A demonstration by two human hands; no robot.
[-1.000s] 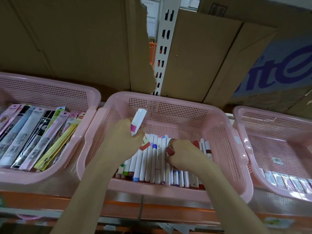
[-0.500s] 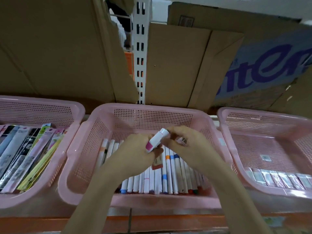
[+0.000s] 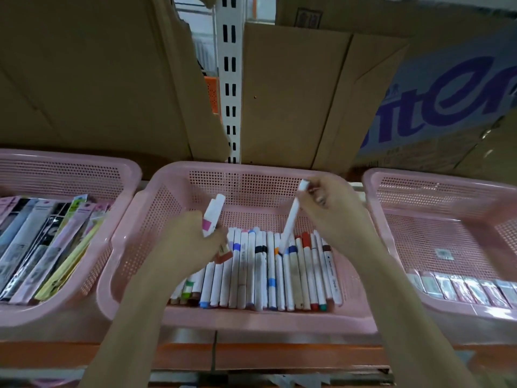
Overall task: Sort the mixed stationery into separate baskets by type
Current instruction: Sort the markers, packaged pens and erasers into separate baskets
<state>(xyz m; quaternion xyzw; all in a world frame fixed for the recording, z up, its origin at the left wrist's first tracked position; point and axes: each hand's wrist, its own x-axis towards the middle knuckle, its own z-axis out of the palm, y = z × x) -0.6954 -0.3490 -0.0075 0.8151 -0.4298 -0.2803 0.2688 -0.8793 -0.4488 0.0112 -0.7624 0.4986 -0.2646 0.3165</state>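
Left hand [image 3: 193, 242] grips pink-banded marker [image 3: 212, 217] | right hand [image 3: 333, 211] pinches white marker [image 3: 291, 219], probably lifting | lay both parallel in middle basket [image 3: 251, 169].

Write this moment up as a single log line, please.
left hand: holds pink-banded marker | right hand: lifts white marker | middle basket: markers in row

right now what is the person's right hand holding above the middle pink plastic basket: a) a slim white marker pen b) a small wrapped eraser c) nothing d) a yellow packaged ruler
a: the right hand pinches a slim white marker pen by its upper end, tilted, its lower tip down among the markers lying in the middle pink plastic basket.
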